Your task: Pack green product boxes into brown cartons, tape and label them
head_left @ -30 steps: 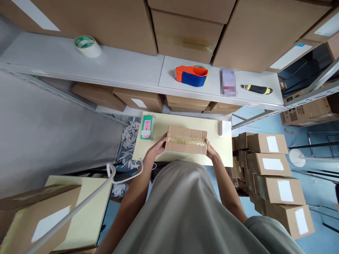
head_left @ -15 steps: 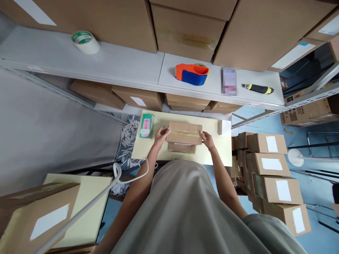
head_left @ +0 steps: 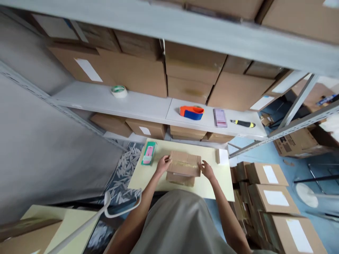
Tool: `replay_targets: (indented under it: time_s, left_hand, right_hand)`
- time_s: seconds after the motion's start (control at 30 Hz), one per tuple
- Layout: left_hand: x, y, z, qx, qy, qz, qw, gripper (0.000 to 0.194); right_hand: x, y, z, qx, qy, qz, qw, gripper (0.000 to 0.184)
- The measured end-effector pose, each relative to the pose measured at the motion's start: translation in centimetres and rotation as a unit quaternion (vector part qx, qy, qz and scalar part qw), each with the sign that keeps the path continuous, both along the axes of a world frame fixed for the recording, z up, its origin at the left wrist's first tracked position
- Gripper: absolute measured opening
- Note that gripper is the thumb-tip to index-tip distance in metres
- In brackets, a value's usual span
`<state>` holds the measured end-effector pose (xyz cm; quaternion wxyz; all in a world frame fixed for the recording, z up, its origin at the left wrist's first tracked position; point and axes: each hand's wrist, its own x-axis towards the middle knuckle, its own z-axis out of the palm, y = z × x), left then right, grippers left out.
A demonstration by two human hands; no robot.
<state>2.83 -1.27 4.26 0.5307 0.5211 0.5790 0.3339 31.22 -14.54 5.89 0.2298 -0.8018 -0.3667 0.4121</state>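
A small cardboard box (head_left: 185,164) with a strip of clear tape across its top lies on the cream table (head_left: 212,188). Its lower front part (head_left: 181,179) shows beneath the upper panel, with a thin white strip between them. My left hand (head_left: 163,165) grips the upper panel at its left edge, fingers closed. At the right edge, my right hand (head_left: 207,170) has its fingertips on the cardboard, its thumb and fingers bent around that side; the fingers underneath are hidden. A green and pink box (head_left: 148,153) lies left of my left hand. A white box (head_left: 222,156) stands to the right.
On the shelf (head_left: 148,110) above are a tape roll (head_left: 119,91), an orange and blue tape dispenser (head_left: 191,113), a blurred-out packet (head_left: 220,118) and a utility knife (head_left: 243,123). Labelled cartons (head_left: 274,199) are stacked at right. A white curved rod (head_left: 87,222) crosses the lower left.
The view has tipped upward, so the table and shelf sit lower and more shelving shows above. Both hands stay at the cardboard box's sides; the right fingers look slightly looser.
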Motion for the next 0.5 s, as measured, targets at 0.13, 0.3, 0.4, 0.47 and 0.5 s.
replay_targets:
  time_s: [0.13, 0.3, 0.4, 0.47, 0.5]
  left_hand:
    - [2.9, 2.6, 5.0, 0.161, 0.037, 0.001, 0.986, 0.024]
    - [8.1, 6.0, 14.8, 0.331, 0.001, -0.045, 0.942, 0.018]
    - [9.8, 6.5, 19.3, 0.369, -0.018, -0.04, 0.928, 0.011]
    - [10.1, 6.2, 20.6, 0.378, -0.03, -0.037, 0.925, 0.008]
    - [10.1, 5.9, 20.8, 0.379, -0.035, -0.037, 0.924, 0.008]
  right_hand:
    - [-0.3, 5.3, 6.1, 0.148, -0.236, 0.078, 0.957, 0.061]
    - [-1.0, 15.6, 16.7, 0.323, -0.384, 0.114, 0.858, 0.059]
    - [-1.9, 21.0, 21.0, 0.242, -0.431, 0.155, 0.855, 0.054]
    - [-2.4, 23.2, 22.4, 0.154, -0.436, 0.194, 0.865, 0.051]
    - [-2.6, 24.0, 22.7, 0.124, -0.433, 0.209, 0.868, 0.05]
